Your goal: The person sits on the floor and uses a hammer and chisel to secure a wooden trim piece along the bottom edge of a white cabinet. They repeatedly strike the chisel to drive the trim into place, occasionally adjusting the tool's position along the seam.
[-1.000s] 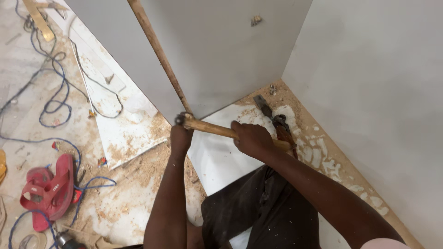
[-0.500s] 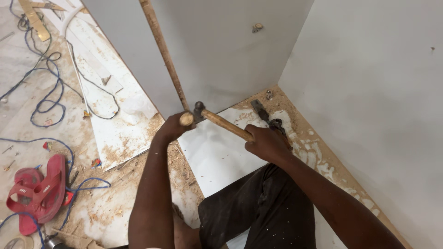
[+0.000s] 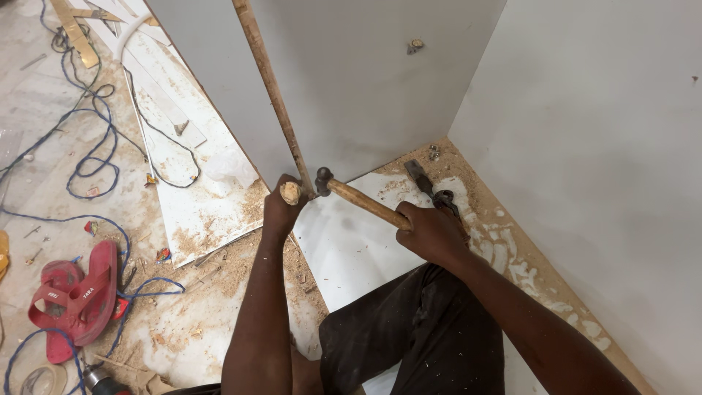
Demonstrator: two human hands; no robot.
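My right hand [image 3: 430,231] grips the wooden handle of a hammer [image 3: 360,200]; its dark metal head sits close to the bottom of a white cabinet panel's raw edge [image 3: 272,91]. My left hand [image 3: 284,205] is closed around a wooden-handled tool, probably a chisel [image 3: 291,193], held at the foot of that panel edge. The hammer head is just right of the chisel's round butt, nearly touching it. The chisel's blade is hidden. A white board [image 3: 344,249] lies on the floor under both hands.
Pliers and a flat chisel [image 3: 431,189] lie in the sawdust-covered corner. White walls [image 3: 585,146] of the cabinet close in the right and back. Blue cable [image 3: 88,146], red sandals [image 3: 77,292] and white offcuts [image 3: 190,190] litter the floor on the left.
The hammer has swung from lying low by my hands to its head meeting the chisel butt. My left hand has moved up to the panel's foot, and the view shifted slightly.
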